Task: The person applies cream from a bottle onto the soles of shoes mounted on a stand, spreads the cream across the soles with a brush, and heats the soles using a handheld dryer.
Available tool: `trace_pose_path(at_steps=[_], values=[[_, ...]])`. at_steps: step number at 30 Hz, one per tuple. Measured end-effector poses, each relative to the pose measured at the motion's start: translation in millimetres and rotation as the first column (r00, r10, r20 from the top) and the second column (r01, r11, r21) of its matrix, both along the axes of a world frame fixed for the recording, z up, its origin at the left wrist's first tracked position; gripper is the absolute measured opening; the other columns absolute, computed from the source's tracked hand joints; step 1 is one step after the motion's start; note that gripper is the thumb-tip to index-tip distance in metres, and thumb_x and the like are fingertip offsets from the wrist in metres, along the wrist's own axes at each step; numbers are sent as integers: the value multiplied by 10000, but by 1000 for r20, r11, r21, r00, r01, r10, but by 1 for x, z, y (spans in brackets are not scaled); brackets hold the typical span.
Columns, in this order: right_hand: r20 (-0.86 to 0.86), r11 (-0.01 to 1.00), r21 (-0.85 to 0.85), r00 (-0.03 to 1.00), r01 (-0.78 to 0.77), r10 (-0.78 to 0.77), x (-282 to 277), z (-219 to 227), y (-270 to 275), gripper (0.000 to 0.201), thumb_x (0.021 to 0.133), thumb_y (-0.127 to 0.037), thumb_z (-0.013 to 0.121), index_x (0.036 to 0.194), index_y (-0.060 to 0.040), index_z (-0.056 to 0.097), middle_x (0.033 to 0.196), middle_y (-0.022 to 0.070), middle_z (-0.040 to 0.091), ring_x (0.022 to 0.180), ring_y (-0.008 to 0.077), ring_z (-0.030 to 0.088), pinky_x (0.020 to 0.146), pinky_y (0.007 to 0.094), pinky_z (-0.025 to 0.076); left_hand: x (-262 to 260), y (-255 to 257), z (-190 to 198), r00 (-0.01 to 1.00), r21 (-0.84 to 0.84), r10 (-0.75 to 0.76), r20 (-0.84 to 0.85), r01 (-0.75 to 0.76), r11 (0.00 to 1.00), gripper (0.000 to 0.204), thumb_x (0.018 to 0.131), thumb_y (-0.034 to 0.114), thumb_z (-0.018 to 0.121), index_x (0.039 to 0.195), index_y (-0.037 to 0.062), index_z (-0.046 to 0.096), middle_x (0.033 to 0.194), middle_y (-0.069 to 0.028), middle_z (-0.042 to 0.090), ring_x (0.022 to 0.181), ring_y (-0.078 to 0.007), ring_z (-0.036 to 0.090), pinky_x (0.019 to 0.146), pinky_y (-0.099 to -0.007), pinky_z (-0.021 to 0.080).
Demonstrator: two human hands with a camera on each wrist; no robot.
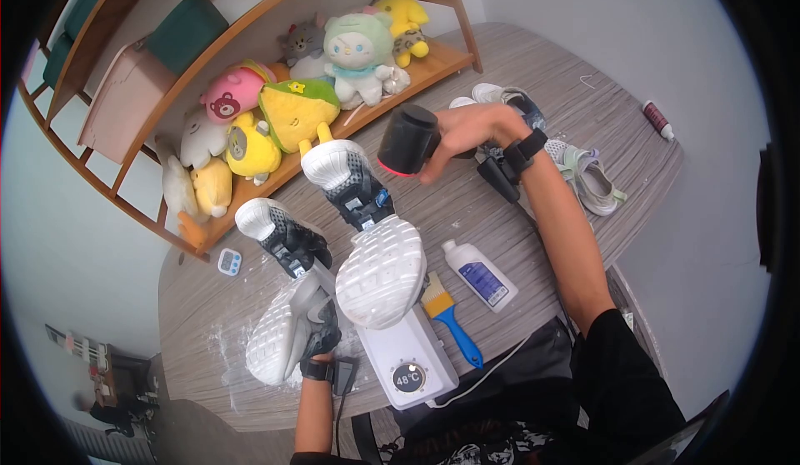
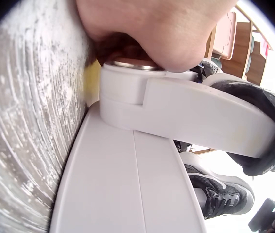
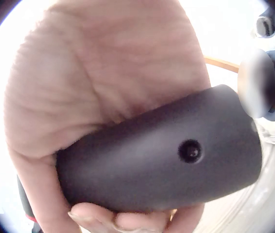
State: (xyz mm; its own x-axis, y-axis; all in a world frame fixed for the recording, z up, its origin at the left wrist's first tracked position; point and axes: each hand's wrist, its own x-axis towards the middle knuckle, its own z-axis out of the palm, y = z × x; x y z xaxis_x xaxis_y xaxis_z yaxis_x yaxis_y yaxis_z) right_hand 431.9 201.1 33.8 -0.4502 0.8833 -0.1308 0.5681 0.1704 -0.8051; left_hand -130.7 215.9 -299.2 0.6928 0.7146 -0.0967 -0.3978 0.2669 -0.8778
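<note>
My right hand (image 1: 471,130) grips a black cylindrical device (image 1: 410,136) with a red ring at its lower end. In the right wrist view, the fingers of the right hand (image 3: 103,73) curl round the device's smooth body (image 3: 147,160). Shoes with white soles (image 1: 382,272) and dark uppers are mounted on a white stand (image 1: 408,344), whose dial reads 48°C. My left hand (image 1: 322,356) is mostly hidden behind the lower left shoe (image 1: 279,340). In the left wrist view, the left hand (image 2: 157,29) is at the joint of the stand's white arm (image 2: 200,109); its fingers are hidden.
A blue-handled brush (image 1: 458,336) and a white bottle (image 1: 482,275) lie right of the stand. More shoes (image 1: 596,183) stand behind my right forearm. A shelf (image 1: 442,63) with plush toys borders the table's far side; a small timer (image 1: 229,262) lies left.
</note>
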Motion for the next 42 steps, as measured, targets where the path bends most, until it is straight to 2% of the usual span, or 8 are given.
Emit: trace_pose_path(at_steps=[5, 9, 16, 24, 30, 36, 38, 42], values=[[-218, 984, 175, 976, 43, -4, -24, 37, -23, 530, 854, -360, 849, 1268, -83, 669, 1058, 69, 737, 866, 154, 670, 736, 331, 574, 12, 6, 8, 998, 56, 22, -58, -19, 998, 422, 1045, 197, 575, 1429, 24, 574, 1441, -197, 602, 1362, -368, 536, 1163, -464, 422], [-326, 937, 326, 945, 125, -13, -57, 60, -45, 480, 876, -318, 804, 1250, -57, 654, 1021, 92, 729, 830, 163, 663, 690, 324, 557, 12, 1, 6, 992, 102, 59, -112, -47, 994, 426, 1048, 202, 571, 1434, 24, 568, 1444, -196, 599, 1363, -364, 535, 1164, -462, 423], [-116, 932, 359, 988, -50, 98, -96, 68, -64, 502, 855, -207, 653, 1309, -1, 594, 991, 147, 695, 862, 266, 649, 806, 384, 522, 39, 3, 10, 972, 182, 112, -209, -74, 981, 433, 1053, 211, 565, 1443, 23, 556, 1449, -193, 594, 1365, -358, 534, 1166, -458, 424], [-84, 893, 445, 989, -68, 117, -121, 58, -55, 441, 966, -253, 715, 1291, 14, 583, 1067, 188, 706, 955, 281, 671, 879, 388, 514, 58, 13, 19, 944, 248, 153, -292, -80, 965, 442, 1059, 222, 557, 1453, 22, 542, 1456, -189, 587, 1366, -350, 533, 1168, -453, 426], [-177, 838, 544, 972, -32, 152, -130, 48, -47, 487, 941, -303, 780, 1230, 40, 591, 1076, 187, 714, 973, 279, 681, 884, 391, 516, 53, 4, 15, 917, 291, 175, -359, -69, 954, 449, 1063, 229, 551, 1460, 22, 532, 1461, -187, 582, 1367, -345, 533, 1169, -450, 428], [-54, 878, 479, 997, -26, 59, -129, 48, -44, 491, 921, -309, 805, 1186, 52, 602, 1078, 200, 723, 978, 270, 687, 877, 374, 517, 46, -5, 13, 885, 333, 187, -426, -39, 942, 456, 1067, 237, 545, 1467, 21, 521, 1466, -184, 578, 1369, -339, 532, 1171, -447, 429], [-135, 878, 478, 988, 4, 69, -129, 42, -41, 616, 857, -349, 833, 1175, 128, 608, 1057, 285, 693, 964, 379, 683, 851, 423, 530, 46, -8, 12, 873, 346, 192, -448, -28, 938, 458, 1069, 240, 543, 1470, 21, 518, 1467, -184, 576, 1369, -338, 532, 1171, -446, 430], [-154, 887, 462, 987, 21, 57, -130, 41, -41, 646, 850, -362, 841, 1197, 130, 610, 1052, 279, 698, 965, 370, 687, 852, 422, 529, 45, -8, 13, 848, 372, 202, -491, -6, 928, 463, 1072, 245, 539, 1475, 20, 511, 1470, -182, 573, 1370, -334, 531, 1172, -443, 431]])
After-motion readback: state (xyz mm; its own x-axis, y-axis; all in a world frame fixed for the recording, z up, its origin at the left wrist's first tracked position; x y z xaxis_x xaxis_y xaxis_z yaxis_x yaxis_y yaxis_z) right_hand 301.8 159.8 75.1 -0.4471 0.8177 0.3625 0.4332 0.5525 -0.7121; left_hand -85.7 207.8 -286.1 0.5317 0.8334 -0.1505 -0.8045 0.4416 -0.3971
